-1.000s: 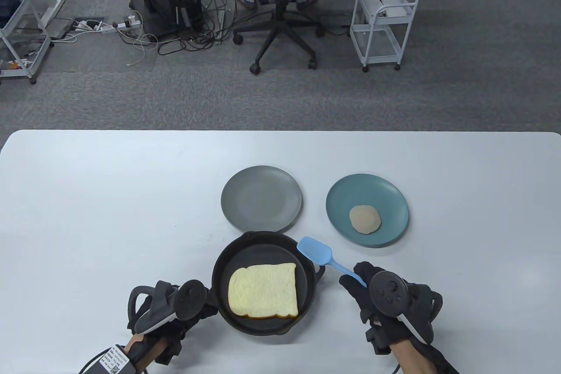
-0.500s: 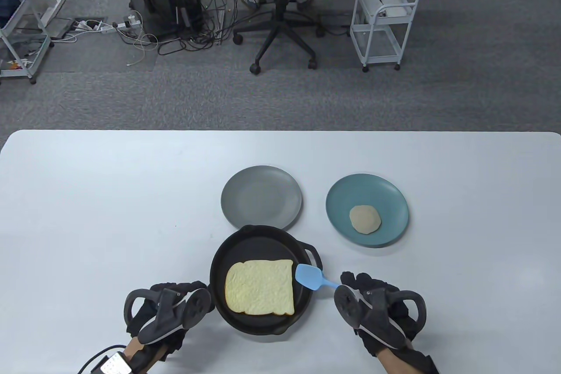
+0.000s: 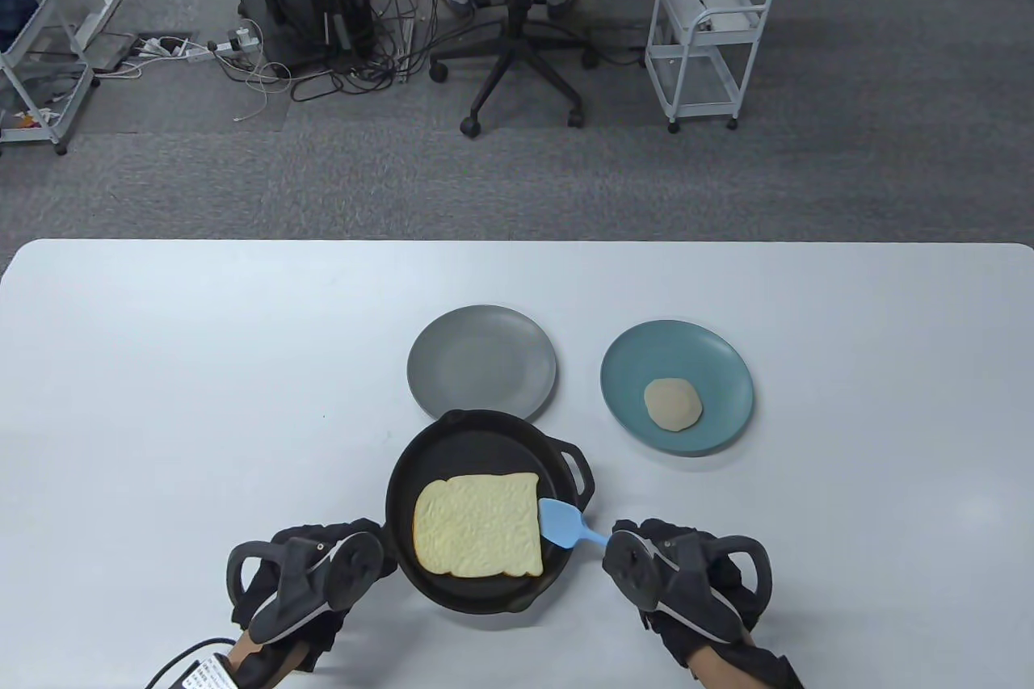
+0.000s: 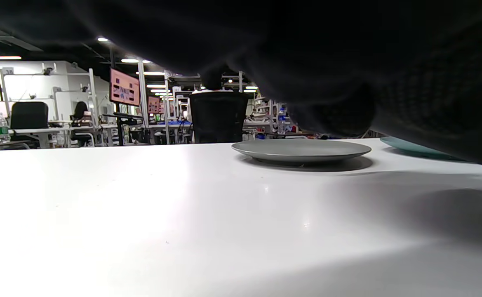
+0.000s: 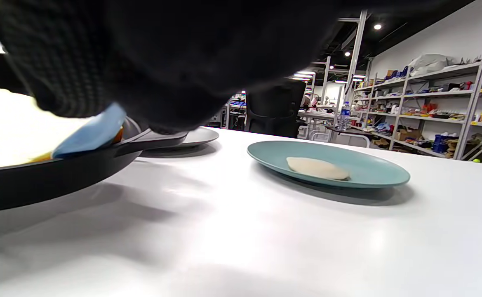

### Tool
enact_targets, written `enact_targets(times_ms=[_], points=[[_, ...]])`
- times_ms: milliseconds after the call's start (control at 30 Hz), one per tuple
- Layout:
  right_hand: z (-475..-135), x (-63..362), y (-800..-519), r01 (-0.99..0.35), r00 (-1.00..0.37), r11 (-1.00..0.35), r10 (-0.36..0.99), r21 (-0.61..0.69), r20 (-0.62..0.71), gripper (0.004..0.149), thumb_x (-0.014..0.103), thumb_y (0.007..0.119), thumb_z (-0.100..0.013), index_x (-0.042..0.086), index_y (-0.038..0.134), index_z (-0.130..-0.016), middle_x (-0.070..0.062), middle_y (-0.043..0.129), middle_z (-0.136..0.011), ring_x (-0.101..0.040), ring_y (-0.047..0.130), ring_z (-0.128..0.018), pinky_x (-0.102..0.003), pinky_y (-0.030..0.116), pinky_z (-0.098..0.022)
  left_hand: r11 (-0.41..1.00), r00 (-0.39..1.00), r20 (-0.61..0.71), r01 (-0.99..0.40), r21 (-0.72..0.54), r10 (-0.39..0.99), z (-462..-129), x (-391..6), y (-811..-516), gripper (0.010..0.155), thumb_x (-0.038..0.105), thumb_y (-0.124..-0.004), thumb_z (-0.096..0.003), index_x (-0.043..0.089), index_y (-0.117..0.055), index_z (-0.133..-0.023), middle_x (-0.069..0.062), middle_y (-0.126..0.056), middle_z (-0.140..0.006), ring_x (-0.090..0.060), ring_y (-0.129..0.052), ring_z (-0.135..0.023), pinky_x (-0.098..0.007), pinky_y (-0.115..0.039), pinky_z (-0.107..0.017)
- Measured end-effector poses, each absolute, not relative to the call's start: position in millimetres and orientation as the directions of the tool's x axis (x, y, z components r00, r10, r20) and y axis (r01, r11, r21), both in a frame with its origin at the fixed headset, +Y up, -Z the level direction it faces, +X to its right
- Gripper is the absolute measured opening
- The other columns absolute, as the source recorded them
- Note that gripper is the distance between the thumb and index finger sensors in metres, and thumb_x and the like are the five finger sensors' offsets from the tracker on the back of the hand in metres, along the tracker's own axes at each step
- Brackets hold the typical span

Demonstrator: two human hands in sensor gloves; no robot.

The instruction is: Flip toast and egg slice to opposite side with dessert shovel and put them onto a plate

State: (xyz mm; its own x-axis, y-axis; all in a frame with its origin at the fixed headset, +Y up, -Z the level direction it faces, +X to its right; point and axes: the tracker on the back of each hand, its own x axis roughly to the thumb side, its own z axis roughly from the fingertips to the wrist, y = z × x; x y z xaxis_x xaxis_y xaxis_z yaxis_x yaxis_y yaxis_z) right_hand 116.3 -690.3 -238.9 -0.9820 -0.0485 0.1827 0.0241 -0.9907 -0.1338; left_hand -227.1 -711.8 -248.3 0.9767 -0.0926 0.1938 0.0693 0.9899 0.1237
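Observation:
A black pan (image 3: 404, 479) holds the pale toast (image 3: 477, 527). My left hand (image 3: 339, 552) is at the pan's lower left, where it grips the hidden handle; the right wrist view shows the pan (image 5: 51, 177) raised off the table. My right hand (image 3: 646, 552) grips the handle of the blue dessert shovel (image 3: 559, 523). The blade (image 5: 90, 134) sits inside the pan against the toast's right edge. The egg slice (image 3: 671, 404) lies on the teal plate (image 3: 630, 366). The grey plate (image 3: 482, 374) behind the pan has nothing on it.
The pan's small loop handle (image 3: 580, 471) points toward the teal plate. In the left wrist view the grey plate (image 4: 300, 150) lies straight ahead, with the teal plate's rim (image 4: 410, 146) to its right. Beyond the white table (image 3: 202, 398) stand a chair and a cart.
My right hand moved left and toward me, bringing the shovel blade from the pan's right rim down to the toast's right edge. The pan shifted slightly left with my left hand.

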Motion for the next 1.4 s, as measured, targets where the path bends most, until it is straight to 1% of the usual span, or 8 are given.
enact_targets(times_ms=[67, 233, 367, 567, 733, 867, 1167, 1400], points=[[-241.3, 118.8, -692.5, -0.027, -0.982, -0.993, 0.005, -0.115, 0.187, 0.049, 0.054, 0.094, -0.033, 0.023, 0.101, -0.072, 0.010, 0.110, -0.034, -0.009, 0.099, -0.006, -0.028, 0.085, -0.006, 0.992, 0.980, 0.186, 0.053, 0.113, -0.073, -249.4, -229.4, -712.7, 0.045, 0.064, -0.088, -0.0247, 0.033, -0.101, -0.055, 0.014, -0.099, -0.014, -0.015, -0.094, 0.001, -0.037, -0.088, -0.015], [-251.9, 136.2, -698.6, -0.296, -0.945, -0.955, 0.296, 0.020, 0.142, 0.049, 0.053, 0.094, -0.034, 0.022, 0.102, -0.071, 0.010, 0.110, -0.033, -0.009, 0.099, -0.006, -0.028, 0.085, -0.006, 0.999, 0.980, 0.197, -0.006, 0.040, -0.002, -254.5, -235.4, -717.1, 0.046, 0.065, -0.087, -0.0250, 0.033, -0.100, -0.056, 0.014, -0.099, -0.015, -0.014, -0.095, 0.001, -0.036, -0.088, -0.015], [-255.8, 140.0, -703.0, -0.512, -0.840, -0.849, 0.527, 0.135, 0.131, 0.049, 0.052, 0.095, -0.034, 0.022, 0.102, -0.071, 0.009, 0.110, -0.034, -0.010, 0.099, -0.007, -0.029, 0.085, -0.007, 0.998, 0.973, 0.223, -0.062, 0.028, 0.054, -254.1, -230.5, -716.6, 0.047, 0.066, -0.086, -0.0254, 0.033, -0.100, -0.056, 0.015, -0.100, -0.015, -0.014, -0.096, 0.000, -0.036, -0.089, -0.015], [-246.9, 129.2, -694.2, -0.374, -0.911, -0.925, 0.379, 0.064, 0.163, 0.050, 0.054, 0.094, -0.034, 0.019, 0.103, -0.069, 0.009, 0.110, -0.032, -0.010, 0.099, -0.006, -0.029, 0.085, -0.007, 0.998, 0.968, 0.251, -0.008, 0.068, -0.009, -249.1, -225.7, -713.2, 0.048, 0.066, -0.085, -0.0253, 0.033, -0.100, -0.057, 0.015, -0.100, -0.015, -0.014, -0.096, 0.000, -0.036, -0.089, -0.016], [-241.1, 125.0, -683.8, -0.347, -0.920, -0.937, 0.349, 0.044, 0.176, 0.050, 0.055, 0.093, -0.034, 0.020, 0.103, -0.069, 0.009, 0.110, -0.033, -0.011, 0.099, -0.007, -0.029, 0.085, -0.007, 0.991, 0.957, 0.275, 0.058, 0.124, -0.091, -245.8, -221.3, -710.9, 0.048, 0.066, -0.086, -0.0247, 0.033, -0.101, -0.056, 0.015, -0.100, -0.015, -0.014, -0.096, 0.000, -0.036, -0.089, -0.015], [-241.1, 119.0, -689.8, -0.326, -0.923, -0.943, 0.332, 0.065, 0.192, 0.050, 0.055, 0.092, -0.035, 0.020, 0.103, -0.070, 0.009, 0.110, -0.034, -0.010, 0.100, -0.008, -0.029, 0.085, -0.008, 0.991, 0.946, 0.308, 0.070, 0.110, -0.101, -243.8, -216.5, -713.6, 0.048, 0.066, -0.086, -0.0246, 0.034, -0.101, -0.056, 0.015, -0.100, -0.015, -0.014, -0.096, 0.000, -0.036, -0.089, -0.016], [-249.3, 116.4, -708.2, -0.418, -0.873, -0.889, 0.450, 0.186, 0.189, 0.049, 0.053, 0.091, -0.036, 0.020, 0.101, -0.072, 0.009, 0.109, -0.036, -0.011, 0.101, -0.011, -0.030, 0.086, -0.010, 0.992, 0.931, 0.346, 0.088, 0.085, -0.112, -243.1, -212.6, -716.1, 0.048, 0.066, -0.086, -0.0242, 0.034, -0.101, -0.057, 0.015, -0.101, -0.015, -0.014, -0.096, 0.000, -0.036, -0.089, -0.016], [-253.2, 127.3, -708.7, -0.489, -0.842, -0.854, 0.516, 0.177, 0.160, 0.048, 0.050, 0.091, -0.037, 0.019, 0.101, -0.073, 0.008, 0.110, -0.040, -0.012, 0.103, -0.015, -0.031, 0.087, -0.013, 0.998, 0.938, 0.342, 0.059, 0.030, -0.065, -247.2, -219.2, -717.1, 0.048, 0.066, -0.086, -0.0244, 0.034, -0.101, -0.057, 0.015, -0.101, -0.015, -0.013, -0.096, 0.001, -0.035, -0.089, -0.014]])
